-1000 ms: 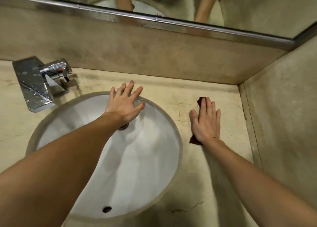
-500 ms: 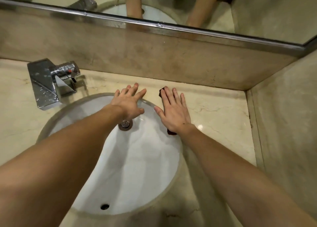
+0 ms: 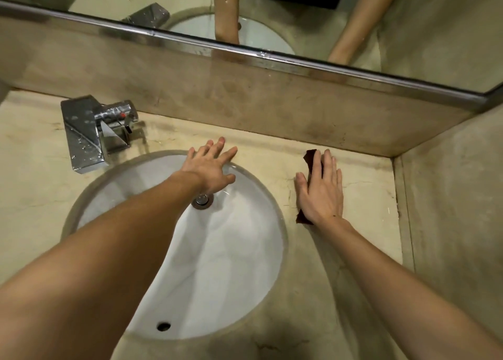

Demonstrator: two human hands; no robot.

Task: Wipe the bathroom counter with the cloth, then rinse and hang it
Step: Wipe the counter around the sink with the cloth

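A chrome tap is standing at the left of the tabletop. The left hand is resting flat, fingers spread and empty, on the sink rim. The right hand is lying flat, pressing a dark cloth onto the tabletop right of the sink.

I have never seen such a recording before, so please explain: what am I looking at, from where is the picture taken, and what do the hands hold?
There is no machine here. A person wears a camera on the head, and it looks forward and down at their own two bare arms. Below is a beige stone counter with a round white sink set into it and a chrome faucet behind. The mirror above reflects the arms. The right hand lies flat, pressing a dark red cloth onto the counter right of the sink. The left hand is open and holds nothing, with its fingers spread at the sink's far rim.
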